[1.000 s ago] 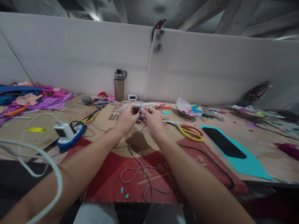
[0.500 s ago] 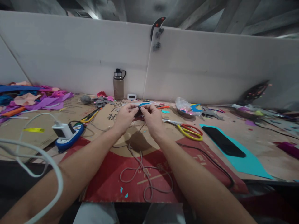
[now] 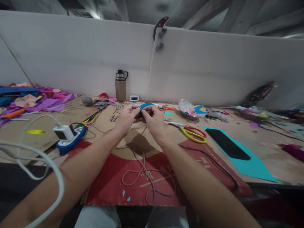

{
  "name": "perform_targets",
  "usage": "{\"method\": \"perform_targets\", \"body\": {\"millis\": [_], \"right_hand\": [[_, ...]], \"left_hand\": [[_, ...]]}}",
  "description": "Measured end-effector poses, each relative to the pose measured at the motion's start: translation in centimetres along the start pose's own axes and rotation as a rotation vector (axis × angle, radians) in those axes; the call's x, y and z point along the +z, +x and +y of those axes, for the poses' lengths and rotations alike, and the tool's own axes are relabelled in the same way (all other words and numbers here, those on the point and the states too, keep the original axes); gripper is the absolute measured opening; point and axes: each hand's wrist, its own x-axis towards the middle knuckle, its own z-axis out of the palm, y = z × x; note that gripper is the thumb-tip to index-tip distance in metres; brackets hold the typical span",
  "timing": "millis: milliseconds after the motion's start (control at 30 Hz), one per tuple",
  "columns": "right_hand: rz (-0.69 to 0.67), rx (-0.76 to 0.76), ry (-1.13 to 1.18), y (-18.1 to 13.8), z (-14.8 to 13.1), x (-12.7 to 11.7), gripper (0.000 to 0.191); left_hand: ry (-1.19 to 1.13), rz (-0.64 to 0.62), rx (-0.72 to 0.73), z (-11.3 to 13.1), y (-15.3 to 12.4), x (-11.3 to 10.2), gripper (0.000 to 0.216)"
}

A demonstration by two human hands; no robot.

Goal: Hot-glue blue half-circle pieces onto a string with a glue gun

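My left hand point(image 3: 127, 119) and my right hand point(image 3: 154, 122) meet above the cardboard, fingers closed on a small dark grey piece point(image 3: 139, 114). A blue curved strip point(image 3: 147, 105) shows just above the fingertips; whether it is joined to the dark piece I cannot tell. Below the hands, a thin grey-brown cord point(image 3: 143, 130) runs down and lies in loose loops on the red part of the cardboard point(image 3: 106, 186). The fingers hide most of the held piece.
Scissors point(image 3: 192, 133) with red and yellow handles lie right of my hands. Beyond them, a black phone point(image 3: 226, 144) rests on a turquoise sheet point(image 3: 256, 171). At left is a blue power strip point(image 3: 71, 142) with a white charger. A bottle point(image 3: 120, 88) stands by the white partition point(image 3: 78, 57).
The dark piece has turned slightly between my fingers, so more of it and of the blue strip shows. Part of the cord under my hands has shifted a little.
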Motion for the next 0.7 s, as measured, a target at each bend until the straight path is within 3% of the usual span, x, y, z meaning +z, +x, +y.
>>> {"method": "perform_targets", "body": {"millis": [233,500,600,700], "right_hand": [[-0.017,-0.031,-0.053,-0.1,0.4,0.0,0.008],[-0.043,-0.027,-0.037,-0.4,0.0,0.1,0.011],[-0.13,-0.038,-0.088,-0.6,0.2,0.1,0.017],[-0.304,-0.029,-0.252,-0.8,0.5,0.0,0.025]], "left_hand": [[-0.005,-0.006,0.004,0.0,0.0,-0.1,0.022],[-0.095,0.121,0.028,0.5,0.5,-0.5,0.016],[-0.136,0.142,0.06,0.4,1.3,-1.7,0.017],[-0.16,0.204,0.094,0.3,2.4,-3.5,0.016]]}}
